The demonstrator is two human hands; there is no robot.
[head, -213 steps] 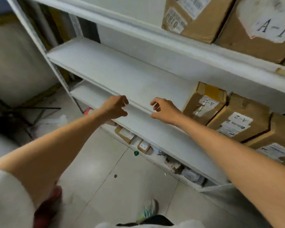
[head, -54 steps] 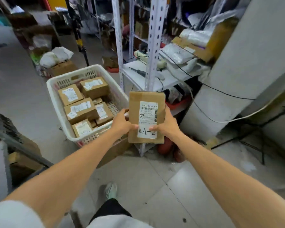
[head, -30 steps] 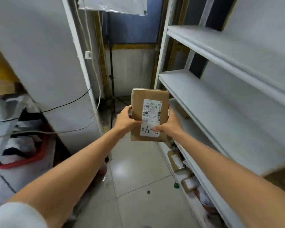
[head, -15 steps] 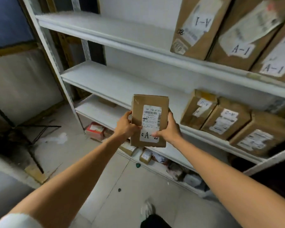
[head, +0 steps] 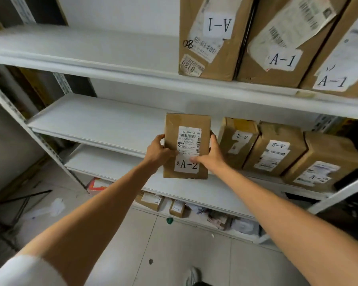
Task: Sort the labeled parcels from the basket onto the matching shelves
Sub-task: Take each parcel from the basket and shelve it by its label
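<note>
I hold a small brown parcel (head: 186, 129) upright, its white label reading A-2. My left hand (head: 156, 152) grips its left edge and my right hand (head: 212, 155) grips its right edge. The parcel hangs in front of the white middle shelf (head: 103, 124), just left of three brown A-2 parcels (head: 277, 149) standing in a row on that shelf. Large boxes marked A-1 (head: 271, 44) stand on the upper shelf (head: 112, 58). The basket is out of view.
The left part of the middle shelf is bare, as is the lower shelf (head: 116, 164). Small parcels (head: 176, 208) and plastic bags lie under the rack on the floor. A white rack post (head: 35, 137) slants at the left. My shoe (head: 191, 276) shows at the bottom.
I have come closer to the rack with the parcel in both hands; it now sits nearer the middle shelf, beside the A-2 row. Earlier I turned from the basket.
</note>
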